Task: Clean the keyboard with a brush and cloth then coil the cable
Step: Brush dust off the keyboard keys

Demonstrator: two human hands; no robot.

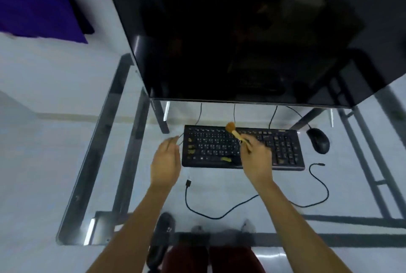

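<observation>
A black keyboard (pixel 219 147) lies on the glass desk, under a big dark monitor. My right hand (pixel 256 158) grips a small brush (pixel 234 131) by its handle; the orange bristles touch the keyboard's top key row. My left hand (pixel 164 163) hovers open just left of the keyboard, fingers straight, holding nothing. A loose black cable (pixel 219 215) snakes over the glass in front of the keyboard, one plug near my left wrist, the other end at the right. No cloth shows on the desk.
A black mouse (pixel 318 140) sits right of the keyboard. The monitor (pixel 241 31) overhangs the back of the glass desk (pixel 66 141), with thin cables hanging behind. A purple cloth-like sheet (pixel 39 6) lies far left. My knees show below.
</observation>
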